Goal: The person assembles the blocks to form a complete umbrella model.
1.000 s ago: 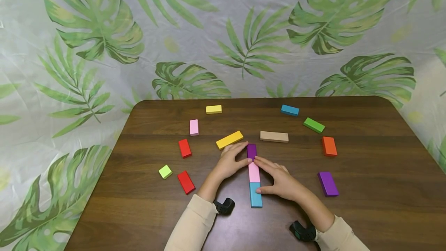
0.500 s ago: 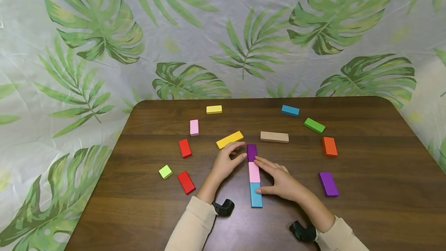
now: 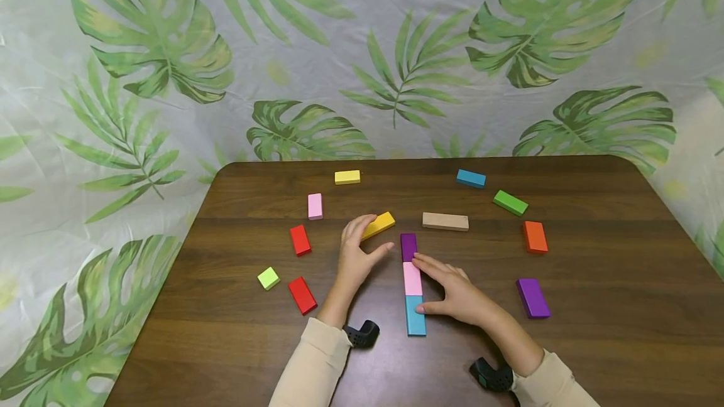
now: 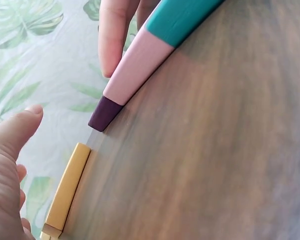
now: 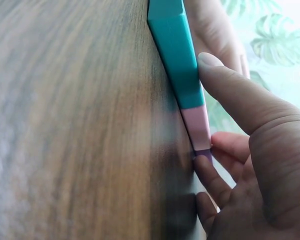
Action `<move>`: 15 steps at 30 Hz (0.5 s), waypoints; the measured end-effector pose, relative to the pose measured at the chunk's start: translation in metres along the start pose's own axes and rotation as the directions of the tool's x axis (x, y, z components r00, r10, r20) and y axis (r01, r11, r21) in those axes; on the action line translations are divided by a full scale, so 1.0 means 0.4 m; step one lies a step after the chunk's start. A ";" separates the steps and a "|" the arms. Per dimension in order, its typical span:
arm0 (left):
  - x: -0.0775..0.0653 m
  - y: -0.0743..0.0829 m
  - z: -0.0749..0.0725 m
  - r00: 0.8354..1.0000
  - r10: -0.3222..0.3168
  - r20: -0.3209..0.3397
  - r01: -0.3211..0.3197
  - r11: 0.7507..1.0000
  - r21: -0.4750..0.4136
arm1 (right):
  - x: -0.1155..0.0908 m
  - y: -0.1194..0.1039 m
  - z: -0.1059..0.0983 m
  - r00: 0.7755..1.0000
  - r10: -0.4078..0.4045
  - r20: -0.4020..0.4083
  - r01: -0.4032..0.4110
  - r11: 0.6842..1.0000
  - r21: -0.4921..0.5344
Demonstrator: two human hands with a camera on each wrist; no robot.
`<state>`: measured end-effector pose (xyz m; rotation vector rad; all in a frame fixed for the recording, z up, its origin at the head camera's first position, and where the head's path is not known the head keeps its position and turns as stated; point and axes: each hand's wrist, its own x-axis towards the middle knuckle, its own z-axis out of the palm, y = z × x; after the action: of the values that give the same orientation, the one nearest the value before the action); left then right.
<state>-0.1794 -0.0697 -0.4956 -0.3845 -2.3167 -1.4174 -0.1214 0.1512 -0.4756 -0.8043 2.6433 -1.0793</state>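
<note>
In the head view a dark purple block (image 3: 408, 247), a pink block (image 3: 412, 279) and a light blue block (image 3: 415, 323) lie end to end in a straight row. My right hand (image 3: 457, 294) rests along the row's right side, thumb at the blue block and fingertips near where purple meets pink. To the left of the row, my left hand (image 3: 353, 262) reaches with thumb and fingers spread. Its fingers overlap the near end of a yellow-orange block (image 3: 383, 224), holding nothing. The left wrist view shows this yellow-orange block (image 4: 67, 187) beside the left hand's fingers.
Around the wooden table (image 3: 464, 375) lie other blocks: a beige one (image 3: 445, 222) behind the row, an orange one (image 3: 535, 237) and a purple one (image 3: 533, 298) at right, red ones (image 3: 302, 296) at left. A leaf-patterned cloth (image 3: 305, 49) hangs behind the table.
My left hand has let go of the purple block's side and moved left, to the yellow-orange block. My right hand and the row have stayed in place.
</note>
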 end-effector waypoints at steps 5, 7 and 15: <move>0.001 -0.010 0.000 0.999 -0.042 -0.015 0.043 0.998 0.049 | 0.001 0.001 0.001 1.000 0.003 -0.001 -0.003 1.000 -0.006; 0.001 -0.013 0.000 0.997 -0.067 -0.027 0.068 0.996 0.063 | 0.001 0.002 0.001 1.000 -0.002 -0.005 0.002 1.000 -0.007; 0.002 -0.016 -0.004 0.979 -0.203 -0.034 0.206 0.973 0.107 | -0.002 0.003 0.003 1.000 -0.018 -0.016 0.018 1.000 -0.007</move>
<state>-0.1825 -0.0741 -0.4994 -0.0985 -2.4601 -1.3688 -0.1209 0.1516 -0.4773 -0.8258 2.6591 -1.0863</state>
